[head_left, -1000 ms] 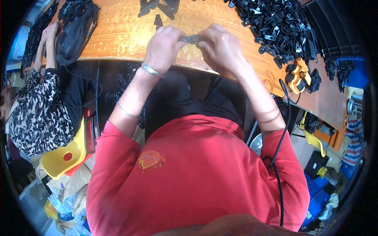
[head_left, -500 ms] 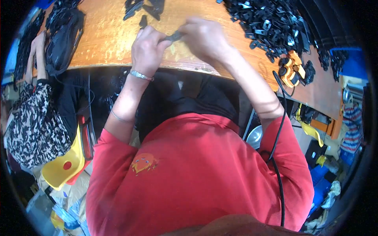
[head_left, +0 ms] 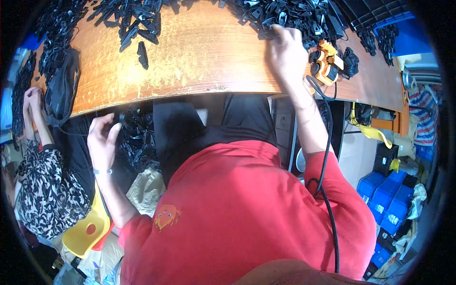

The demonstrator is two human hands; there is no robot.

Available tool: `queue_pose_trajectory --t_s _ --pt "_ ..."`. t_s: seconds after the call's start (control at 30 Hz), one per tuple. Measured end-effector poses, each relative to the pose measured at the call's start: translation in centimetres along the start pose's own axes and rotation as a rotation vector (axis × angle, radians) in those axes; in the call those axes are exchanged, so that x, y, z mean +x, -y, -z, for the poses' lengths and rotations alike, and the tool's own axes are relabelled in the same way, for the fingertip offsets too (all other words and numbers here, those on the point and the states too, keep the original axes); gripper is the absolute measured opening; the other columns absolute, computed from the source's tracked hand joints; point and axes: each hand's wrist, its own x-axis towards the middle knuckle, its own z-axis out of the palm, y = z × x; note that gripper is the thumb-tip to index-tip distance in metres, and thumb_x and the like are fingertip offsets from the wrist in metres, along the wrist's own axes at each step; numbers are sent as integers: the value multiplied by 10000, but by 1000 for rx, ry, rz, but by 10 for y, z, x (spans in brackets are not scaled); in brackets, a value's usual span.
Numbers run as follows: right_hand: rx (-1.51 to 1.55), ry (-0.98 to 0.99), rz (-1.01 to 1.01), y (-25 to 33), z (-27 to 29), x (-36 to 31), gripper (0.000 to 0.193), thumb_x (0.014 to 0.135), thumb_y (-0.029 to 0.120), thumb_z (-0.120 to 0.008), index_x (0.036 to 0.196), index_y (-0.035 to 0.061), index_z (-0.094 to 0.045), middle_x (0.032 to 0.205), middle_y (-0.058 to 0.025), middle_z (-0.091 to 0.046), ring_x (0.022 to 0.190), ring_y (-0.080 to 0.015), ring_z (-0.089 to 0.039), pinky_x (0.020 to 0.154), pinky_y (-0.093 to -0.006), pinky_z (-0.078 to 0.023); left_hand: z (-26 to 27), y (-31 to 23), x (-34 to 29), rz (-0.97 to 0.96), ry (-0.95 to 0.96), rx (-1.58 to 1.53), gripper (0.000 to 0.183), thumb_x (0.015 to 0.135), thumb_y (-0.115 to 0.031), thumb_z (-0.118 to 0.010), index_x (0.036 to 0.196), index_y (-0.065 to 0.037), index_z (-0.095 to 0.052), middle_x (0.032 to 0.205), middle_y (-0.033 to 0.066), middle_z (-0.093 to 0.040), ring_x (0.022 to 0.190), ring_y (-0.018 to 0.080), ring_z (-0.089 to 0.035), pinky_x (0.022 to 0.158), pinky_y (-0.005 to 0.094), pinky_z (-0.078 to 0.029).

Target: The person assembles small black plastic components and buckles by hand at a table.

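Observation:
My right hand point(head_left: 289, 54) is at the near edge of a pile of black plastic parts point(head_left: 311, 21) on the table's far right. Its fingers are bent together on a black part there; the thumb is hidden. Past the table's front edge, on the left, my left hand point(head_left: 102, 140) is open, thumb and fingers apart. A small blurred dark thing is by its fingertips, seemingly loose in the air. Beneath and beside that hand lies a heap of black parts point(head_left: 140, 137), below table height. One black part point(head_left: 142, 55) lies alone on the wooden table point(head_left: 199, 61), near another black pile point(head_left: 137, 23).
An orange and black device point(head_left: 327, 66) with a black cable is on the table, right of my right hand. A co-worker's hands point(head_left: 33, 100) are at the far left, beside a black bag point(head_left: 61, 90). A yellow chair point(head_left: 88, 232) stands lower left; blue boxes point(head_left: 392, 199) are stacked lower right.
My hands were together over the table around a small dark piece and have parted. The left went down and left past the table edge and opened; the right moved to the right pile.

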Motion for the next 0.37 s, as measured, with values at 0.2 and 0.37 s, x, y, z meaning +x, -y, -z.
queue_pose_trajectory --t_s 0.2,0.37 --pt "-122 60 78 -8 -30 11 513 869 67 -719 1374 122 -648 1063 -148 -660 939 -347 -709 796 -428 -606 -30 -16 31 -10 -99 -23 343 948 -130 -775 1264 -5 -726 1134 152 -713 1083 263 -705 986 363 -547" --pt "181 219 208 22 -55 27 549 869 127 -771 1397 144 -622 1174 -141 -662 1051 -345 -694 924 -410 -583 -71 -49 101 -196 -173 46 379 937 -199 -800 1281 -56 -729 1227 196 -724 1162 313 -711 1055 423 -528"
